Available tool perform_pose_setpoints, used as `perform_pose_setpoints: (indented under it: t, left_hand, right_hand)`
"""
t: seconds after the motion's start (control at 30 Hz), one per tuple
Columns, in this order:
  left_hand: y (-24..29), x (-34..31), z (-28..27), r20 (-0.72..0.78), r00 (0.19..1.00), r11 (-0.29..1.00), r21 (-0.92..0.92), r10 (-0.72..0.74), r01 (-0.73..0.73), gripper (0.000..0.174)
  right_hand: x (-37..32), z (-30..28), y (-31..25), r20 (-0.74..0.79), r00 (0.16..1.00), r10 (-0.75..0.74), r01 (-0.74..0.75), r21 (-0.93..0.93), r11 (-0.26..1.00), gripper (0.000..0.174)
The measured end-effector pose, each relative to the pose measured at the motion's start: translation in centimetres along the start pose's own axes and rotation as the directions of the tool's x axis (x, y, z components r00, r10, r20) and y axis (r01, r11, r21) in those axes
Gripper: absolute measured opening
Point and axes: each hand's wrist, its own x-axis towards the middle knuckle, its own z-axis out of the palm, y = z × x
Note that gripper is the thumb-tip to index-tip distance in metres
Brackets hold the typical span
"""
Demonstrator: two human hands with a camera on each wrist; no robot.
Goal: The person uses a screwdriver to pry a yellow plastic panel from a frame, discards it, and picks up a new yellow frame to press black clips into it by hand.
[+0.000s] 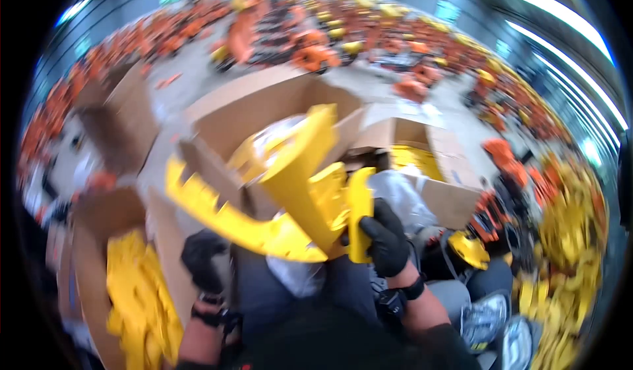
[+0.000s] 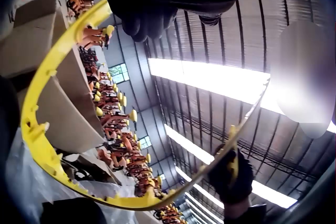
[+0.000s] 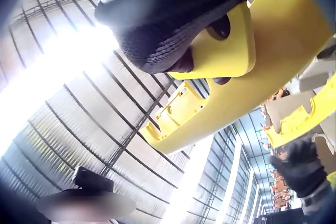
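My gloved right hand grips a small yellow plastic piece, fingers curled round its edge. Against it stand larger yellow parts: an upright broad one and a long curved strip with notches, which reaches out to the left. Just below that strip is my gloved left hand, its fingers loosely bent and nothing visibly held; the right wrist view also shows this left hand under a yellow part. How the yellow parts touch one another is blurred.
A cardboard box of yellow parts stands at the left. Ahead is a large open box, with a smaller one to its right. Yellow parts are heaped at the right; orange machines fill the background.
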Motion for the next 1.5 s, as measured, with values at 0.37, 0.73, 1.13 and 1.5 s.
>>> perform_pose_setpoints:
  t: [0.37,0.73,1.13,1.5]
  left_hand:
    - [-1.4,7.6,5.2,0.566,0.824,0.868,-0.405,-0.010,0.289,0.062]
    - [18.5,7.9,14.6,0.643,0.728,0.900,0.137,0.238,-0.415,0.074]
    - [17.7,2.8,17.9,0.980,0.179,0.604,0.089,0.090,-0.792,0.079]
    - [10.3,-2.6,16.5,0.968,0.244,0.596,0.231,-0.060,-0.769,0.082]
  right_hand:
    - [1.4,-5.1,-4.0,-0.119,0.953,-0.279,0.283,0.019,0.959,0.032]
    - [-4.3,-15.9,3.6,-0.284,0.764,-0.580,0.300,-0.640,0.708,0.034]
    - [-16.4,-23.3,8.5,-0.811,0.527,-0.253,0.352,-0.062,0.934,0.034]
    - [-6.2,-7.2,-10.4,0.231,0.970,-0.078,0.223,-0.715,0.663,0.030]
